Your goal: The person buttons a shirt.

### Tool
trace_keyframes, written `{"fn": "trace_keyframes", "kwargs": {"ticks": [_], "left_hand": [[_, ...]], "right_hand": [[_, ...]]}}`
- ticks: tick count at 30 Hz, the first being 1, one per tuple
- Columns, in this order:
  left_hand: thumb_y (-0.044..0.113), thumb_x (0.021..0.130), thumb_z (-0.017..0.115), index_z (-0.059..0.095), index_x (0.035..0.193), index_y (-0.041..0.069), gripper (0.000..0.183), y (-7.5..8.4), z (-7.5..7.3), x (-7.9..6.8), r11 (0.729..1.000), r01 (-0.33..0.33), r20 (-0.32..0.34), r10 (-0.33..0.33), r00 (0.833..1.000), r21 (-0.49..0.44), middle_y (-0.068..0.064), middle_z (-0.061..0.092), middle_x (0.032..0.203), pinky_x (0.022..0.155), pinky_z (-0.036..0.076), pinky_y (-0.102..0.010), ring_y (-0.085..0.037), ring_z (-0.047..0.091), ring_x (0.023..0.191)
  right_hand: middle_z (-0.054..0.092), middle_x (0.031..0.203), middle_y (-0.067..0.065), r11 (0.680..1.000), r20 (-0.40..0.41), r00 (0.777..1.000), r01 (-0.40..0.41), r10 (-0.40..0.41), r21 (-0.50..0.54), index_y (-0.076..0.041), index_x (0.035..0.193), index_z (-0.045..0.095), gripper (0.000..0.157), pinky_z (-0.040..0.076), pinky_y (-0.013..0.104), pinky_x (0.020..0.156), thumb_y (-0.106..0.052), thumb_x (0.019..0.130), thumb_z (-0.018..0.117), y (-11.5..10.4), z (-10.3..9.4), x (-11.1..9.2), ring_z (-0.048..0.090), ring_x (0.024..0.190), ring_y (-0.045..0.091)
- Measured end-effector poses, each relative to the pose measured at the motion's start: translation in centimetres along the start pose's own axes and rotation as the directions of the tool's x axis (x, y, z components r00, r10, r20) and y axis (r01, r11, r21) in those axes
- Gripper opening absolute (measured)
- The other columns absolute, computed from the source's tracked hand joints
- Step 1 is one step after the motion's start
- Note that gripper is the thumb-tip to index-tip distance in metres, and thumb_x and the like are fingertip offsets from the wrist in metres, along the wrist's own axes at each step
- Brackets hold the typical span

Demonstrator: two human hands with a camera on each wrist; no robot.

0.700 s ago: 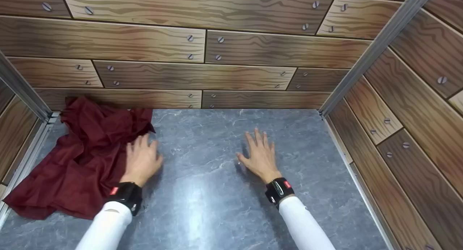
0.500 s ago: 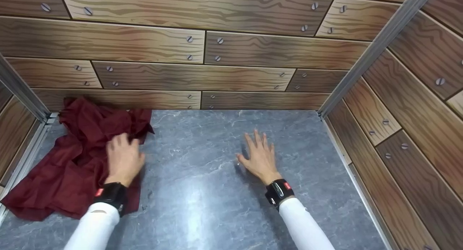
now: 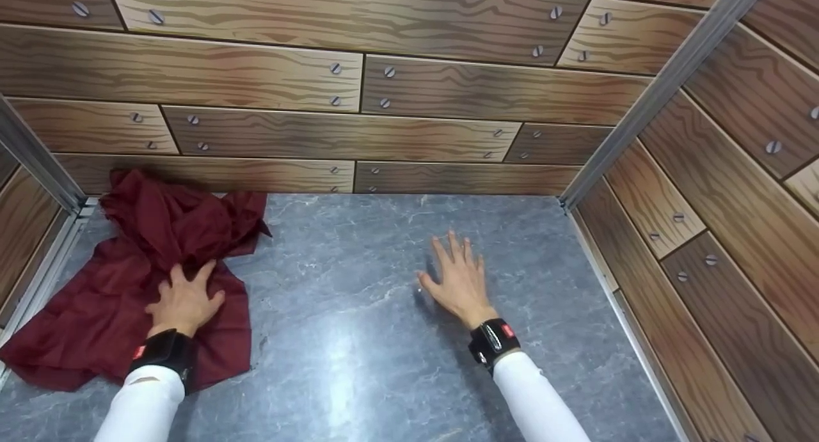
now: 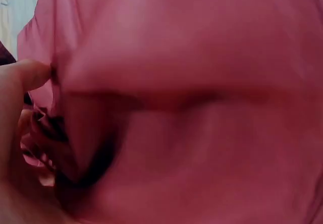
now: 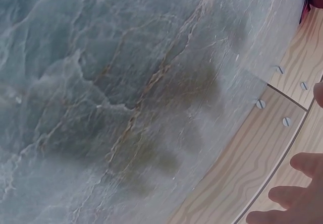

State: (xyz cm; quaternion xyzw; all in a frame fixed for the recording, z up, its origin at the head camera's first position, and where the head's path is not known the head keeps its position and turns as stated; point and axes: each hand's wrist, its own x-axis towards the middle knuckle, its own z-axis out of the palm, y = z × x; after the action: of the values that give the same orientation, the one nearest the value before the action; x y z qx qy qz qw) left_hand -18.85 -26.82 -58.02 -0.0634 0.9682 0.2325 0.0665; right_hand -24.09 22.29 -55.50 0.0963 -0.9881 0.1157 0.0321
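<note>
A dark red cloth [image 3: 96, 314] lies rumpled at the left of the grey marbled surface, its far end bunched up toward the back wall. My left hand [image 3: 184, 304] rests on the middle of it with fingers spread. In the left wrist view, folds of the red cloth [image 4: 202, 148] fill most of the picture, and the thumb [image 4: 35, 75] touches the fabric at the left. My right hand [image 3: 459, 282] is held over the grey surface right of centre, fingers spread, holding nothing. Its fingertips [image 5: 287, 196] show at the lower right of the right wrist view.
The grey marbled surface [image 3: 358, 269] is bounded by a wood-print back wall [image 3: 409, 84] and a wood-print right wall [image 3: 716, 250]. Metal corner rails [image 3: 646, 109] stand at the back corners. A metal edge strip [image 3: 54, 256] runs along the left side.
My left hand has moved left and toward me, from the cloth's right edge onto its middle. The right hand has stayed in about the same place.
</note>
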Motion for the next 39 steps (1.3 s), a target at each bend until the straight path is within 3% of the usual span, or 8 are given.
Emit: {"fn": "trace_keyframes", "kwargs": {"ticks": [4,9,14,21,27,32,35,39], "left_hand": [[0.007,0.091,0.066,0.059,0.131,0.002,0.041,1.1,0.6,-0.4,0.994,-0.111,-0.121,0.112,0.986,0.015,-0.04,0.045,0.124,0.077,0.044,-0.079,-0.066,0.048,0.109],[-0.011,0.075,0.065,0.066,0.099,0.001,0.026,3.6,2.3,-0.6,0.95,-0.311,-0.259,0.29,0.921,-0.042,-0.024,0.059,0.098,0.072,0.051,-0.064,-0.053,0.062,0.086],[-0.013,0.073,0.07,0.065,0.093,0.004,0.027,7.9,4.6,-1.1,0.888,-0.446,-0.312,0.395,0.864,-0.111,-0.015,0.059,0.095,0.074,0.053,-0.057,-0.043,0.064,0.085],[-0.013,0.076,0.073,0.068,0.097,0.007,0.029,13.7,7.0,-2.6,0.829,-0.534,-0.292,0.476,0.83,-0.166,-0.008,0.057,0.097,0.074,0.056,-0.048,-0.032,0.064,0.085],[-0.013,0.08,0.074,0.069,0.098,0.006,0.027,17.0,9.1,-3.8,0.752,-0.64,-0.296,0.581,0.758,-0.16,-0.006,0.056,0.094,0.069,0.056,-0.041,-0.026,0.063,0.082],[-0.011,0.082,0.074,0.069,0.1,0.006,0.025,19.1,10.7,-4.4,0.674,-0.725,-0.256,0.682,0.685,-0.142,-0.004,0.055,0.094,0.074,0.054,-0.038,-0.023,0.061,0.084],[-0.008,0.083,0.074,0.069,0.101,0.007,0.023,20.1,11.4,-4.7,0.635,-0.762,-0.217,0.732,0.646,-0.126,-0.004,0.054,0.096,0.078,0.054,-0.038,-0.023,0.061,0.087],[0.0,0.087,0.075,0.069,0.105,0.008,0.02,21.1,12.0,-5.2,0.617,-0.78,-0.165,0.763,0.625,-0.104,-0.005,0.054,0.102,0.084,0.053,-0.04,-0.024,0.061,0.093]], "right_hand": [[0.015,0.171,0.014,1.0,-0.016,1.0,0.006,-0.006,0.016,-0.019,0.162,0.035,0.08,0.014,0.07,0.118,-0.059,0.097,0.058,-0.5,0.1,0.0,0.015,0.154,0.047],[0.02,0.17,0.017,0.999,-0.025,0.999,0.039,-0.038,0.029,-0.018,0.161,0.038,0.076,0.018,0.069,0.117,-0.053,0.097,0.059,-1.5,0.5,-0.2,0.017,0.154,0.047],[0.036,0.162,0.021,0.994,-0.076,0.992,0.1,-0.097,0.045,-0.013,0.155,0.046,0.07,0.028,0.067,0.114,-0.049,0.097,0.062,-3.0,0.8,-0.1,0.032,0.148,0.046],[0.062,0.136,0.018,0.974,-0.098,0.986,0.152,-0.137,0.168,-0.006,0.141,0.06,0.054,0.045,0.054,0.105,-0.037,0.097,0.065,-5.5,1.0,0.2,0.057,0.126,0.037],[0.072,0.116,0.016,0.939,-0.03,0.994,0.109,-0.105,0.325,0.0,0.135,0.064,0.043,0.052,0.05,0.095,-0.029,0.103,0.06,-6.9,1.6,1.0,0.068,0.107,0.035],[0.07,0.126,0.017,0.91,0.133,0.991,-0.052,-0.004,0.412,-0.004,0.14,0.061,0.068,0.052,0.05,0.097,-0.059,0.101,0.053,-7.3,2.3,2.0,0.067,0.114,0.036],[0.068,0.128,0.019,0.902,0.194,0.98,-0.117,0.038,0.416,-0.007,0.136,0.06,0.075,0.051,0.05,0.096,-0.068,0.093,0.059,-7.4,2.8,2.3,0.065,0.116,0.038],[0.069,0.12,0.023,0.921,0.191,0.981,-0.049,-0.028,0.386,-0.001,0.128,0.059,0.057,0.053,0.051,0.092,-0.045,0.093,0.071,-7.6,3.2,2.4,0.066,0.11,0.04]]}}
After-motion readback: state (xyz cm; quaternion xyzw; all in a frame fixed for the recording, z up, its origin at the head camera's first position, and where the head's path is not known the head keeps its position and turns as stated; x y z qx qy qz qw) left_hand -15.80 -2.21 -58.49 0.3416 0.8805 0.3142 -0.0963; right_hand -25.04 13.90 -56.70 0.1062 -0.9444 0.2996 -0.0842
